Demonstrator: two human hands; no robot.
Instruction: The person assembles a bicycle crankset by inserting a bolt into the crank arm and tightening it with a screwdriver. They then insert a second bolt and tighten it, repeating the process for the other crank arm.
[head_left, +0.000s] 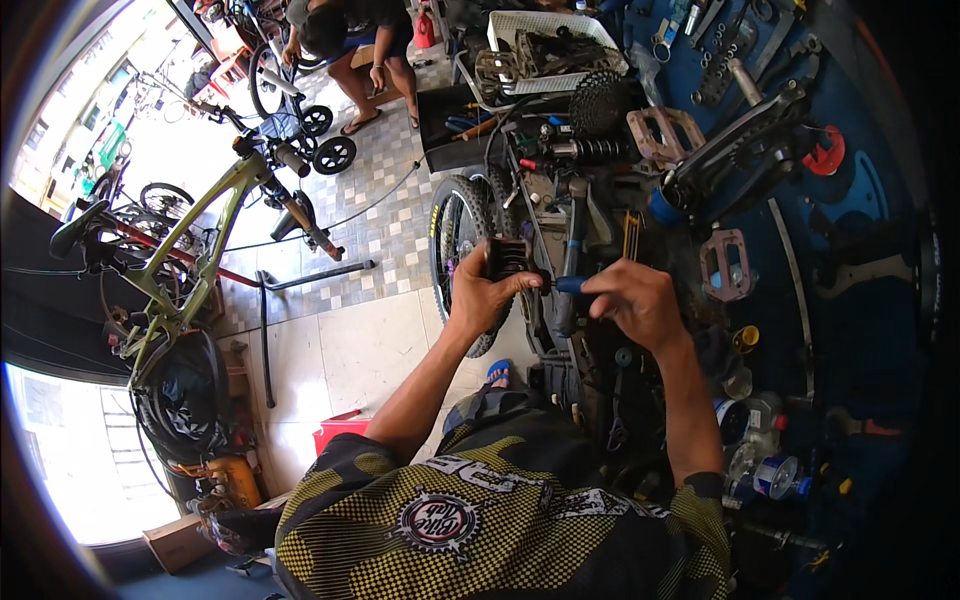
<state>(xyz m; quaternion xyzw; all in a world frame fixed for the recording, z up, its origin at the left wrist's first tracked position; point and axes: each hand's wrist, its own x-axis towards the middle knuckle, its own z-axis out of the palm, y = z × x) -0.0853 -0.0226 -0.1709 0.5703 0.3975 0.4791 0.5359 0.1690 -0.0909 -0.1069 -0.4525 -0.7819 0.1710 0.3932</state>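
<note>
My left hand point(484, 292) grips a small dark bike part point(507, 257), held up in front of me over the workbench edge. My right hand point(634, 300) is closed on a blue-handled tool point(571, 285) whose tip points left into that part. Both hands meet at mid-frame, almost touching. What the tool tip engages is hidden by my fingers. My yellow-and-black patterned jersey point(500, 520) fills the lower frame.
A cluttered blue workbench point(860, 330) holds pedals point(724, 264), a cassette point(604, 100), a white basket point(545, 30), cans and tools. A knobby tyre point(452, 235) leans by the bench. An olive bicycle point(190, 260) stands left on the tiled floor. A seated person point(360, 50) is beyond.
</note>
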